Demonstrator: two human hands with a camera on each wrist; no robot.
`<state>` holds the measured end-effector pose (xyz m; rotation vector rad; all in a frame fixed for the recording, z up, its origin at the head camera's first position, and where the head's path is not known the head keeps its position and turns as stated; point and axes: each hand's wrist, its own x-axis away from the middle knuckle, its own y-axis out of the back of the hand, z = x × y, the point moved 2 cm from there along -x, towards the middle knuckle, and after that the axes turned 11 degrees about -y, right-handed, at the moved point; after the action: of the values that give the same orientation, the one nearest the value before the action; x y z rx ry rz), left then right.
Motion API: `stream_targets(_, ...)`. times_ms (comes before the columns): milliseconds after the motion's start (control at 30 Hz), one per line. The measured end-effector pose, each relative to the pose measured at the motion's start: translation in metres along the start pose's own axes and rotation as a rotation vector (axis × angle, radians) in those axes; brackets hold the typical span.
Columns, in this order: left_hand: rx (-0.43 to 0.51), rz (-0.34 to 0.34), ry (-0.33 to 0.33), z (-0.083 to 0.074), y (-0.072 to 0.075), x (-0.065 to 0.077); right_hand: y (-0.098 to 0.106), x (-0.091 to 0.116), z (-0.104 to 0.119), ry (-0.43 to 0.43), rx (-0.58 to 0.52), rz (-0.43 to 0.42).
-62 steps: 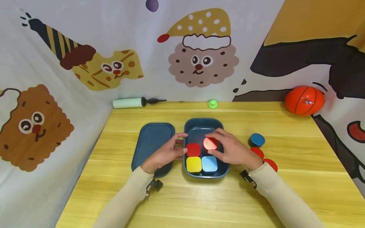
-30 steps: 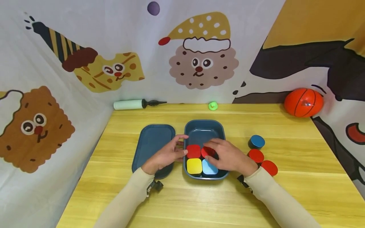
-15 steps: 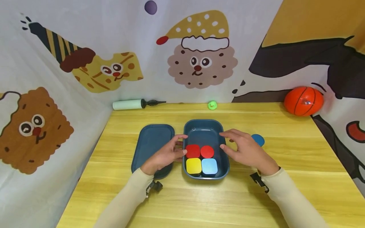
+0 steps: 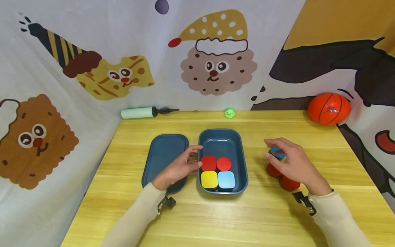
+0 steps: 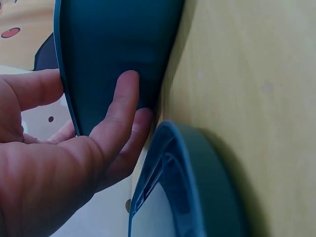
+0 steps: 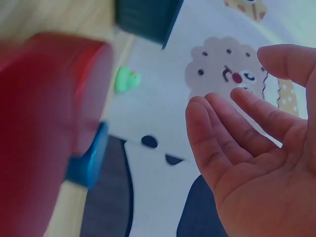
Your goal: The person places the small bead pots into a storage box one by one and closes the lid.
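My left hand [image 4: 180,166] rests at the left wall of a dark blue box [image 4: 245,164]. In the left wrist view, extended fingers [image 5: 126,96] touch the box's outer side. Inside the box sit a rounded-square red block [image 4: 208,163], a round red block [image 4: 224,164], a yellow block [image 4: 209,179] and a light-blue block [image 4: 226,179]. My right hand [image 4: 293,164] hovers with spread fingers over a round blue block [image 4: 278,151], partly covering it and two red blocks [image 4: 289,184] close by. Nothing lies in its palm in the right wrist view.
Left of the box lies a dark blue lid [image 4: 166,151], partly under my left hand. Along the back edge are a pale-green hand pump [image 4: 139,113], a green toy duck [image 4: 229,113] and an orange-red ball [image 4: 329,108]. A printed cloth hangs behind the wooden table.
My right hand placed the round red block beside the square red one, let it go, and moved right, out of the box to above the loose blocks. My left hand stayed put.
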<state>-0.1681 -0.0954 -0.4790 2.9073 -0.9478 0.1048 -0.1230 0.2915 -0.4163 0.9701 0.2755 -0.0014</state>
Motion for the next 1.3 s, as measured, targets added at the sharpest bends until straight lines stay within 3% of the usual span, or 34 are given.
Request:
stream_targets(333, -0.004, -0.011, -0.008, 0.001, 0.000, 0.001, 0.012, 0.028, -0.030, -0.099, -0.052, -0.018)
stream_targets(533, -0.009, -0.007, -0.011, 0.001, 0.001, 0.000, 0.014, 0.045, -0.045, -0.095, -0.047, 0.005)
stream_targets(833, -0.030, -0.010, -0.018, -0.002, 0.000, -0.002, 0.009, 0.066, -0.060, -0.128, -0.046, 0.075)
stream_targets(1067, -0.023, -0.002, -0.014, 0.000, 0.001, -0.002, 0.003, 0.077, -0.068, -0.227, -0.039, 0.201)
stream_targets(1300, -0.019, -0.013, -0.011, 0.002, 0.002, -0.001, -0.001, 0.082, -0.074, -0.194, -0.056, 0.200)
